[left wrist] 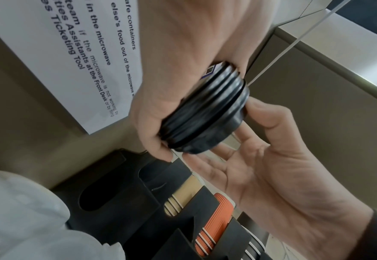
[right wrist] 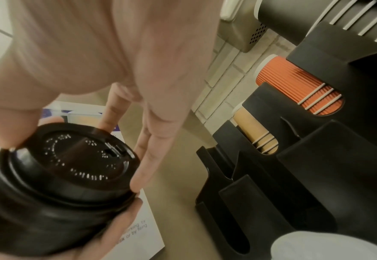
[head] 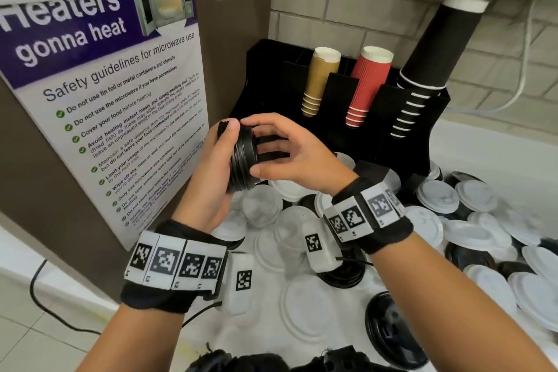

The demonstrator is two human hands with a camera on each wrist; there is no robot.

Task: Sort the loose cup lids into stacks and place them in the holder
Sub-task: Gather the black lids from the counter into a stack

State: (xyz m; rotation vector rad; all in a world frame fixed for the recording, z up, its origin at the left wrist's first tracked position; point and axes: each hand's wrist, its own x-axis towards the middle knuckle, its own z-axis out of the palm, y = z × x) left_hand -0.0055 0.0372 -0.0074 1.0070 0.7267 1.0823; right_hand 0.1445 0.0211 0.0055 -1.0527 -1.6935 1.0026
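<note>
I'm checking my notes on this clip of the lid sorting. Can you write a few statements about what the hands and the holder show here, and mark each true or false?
1. The left hand grips a stack of black lids. True.
2. The right hand holds a white lid. False: its fingers touch the black stack.
3. The holder contains gold cups, red cups and black cups. True.
4. Only black lids lie loose on the counter. False: white lids lie there too.
</note>
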